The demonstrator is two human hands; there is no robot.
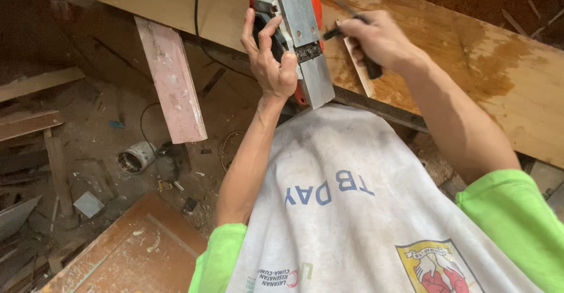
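1. The left hand (267, 58) grips the red electric planer (292, 32), turned sole-up at the near edge of the plywood bench (470, 64).
2. The right hand (379, 37) is closed on a dark tool (367, 58) beside the planer's blade slot.
3. Risk, I think: the tool may slip, and fingers are near the blade.
4. The cord (197, 5) looks attached; an accidental start would cut.

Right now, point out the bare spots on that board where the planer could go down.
Free: the stained plywood board right of the right hand, and its pale stretch between the black cord and the left hand. Crowded: the middle, where both hands, the upturned red planer and a dark tool meet.
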